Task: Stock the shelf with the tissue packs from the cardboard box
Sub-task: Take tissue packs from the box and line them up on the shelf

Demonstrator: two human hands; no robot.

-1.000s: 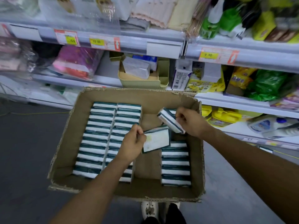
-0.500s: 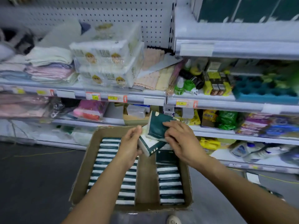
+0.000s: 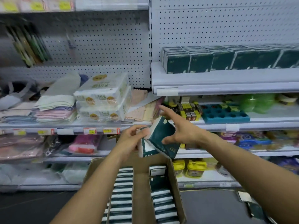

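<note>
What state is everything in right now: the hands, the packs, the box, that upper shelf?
Left hand: grips a tissue pack.
Right hand: fingers spread, palm against the packs.
Held tissue packs: tilted, above the box.
Cardboard box: open, partly filled.
Upper shelf: partly stocked, left end bare.

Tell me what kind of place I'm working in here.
Most likely a shop aisle, perhaps a general store: metal shelving with pegboard backing, yellow price tags on the shelf edges, and stocked tissue packs in rows above a cardboard box.
</note>
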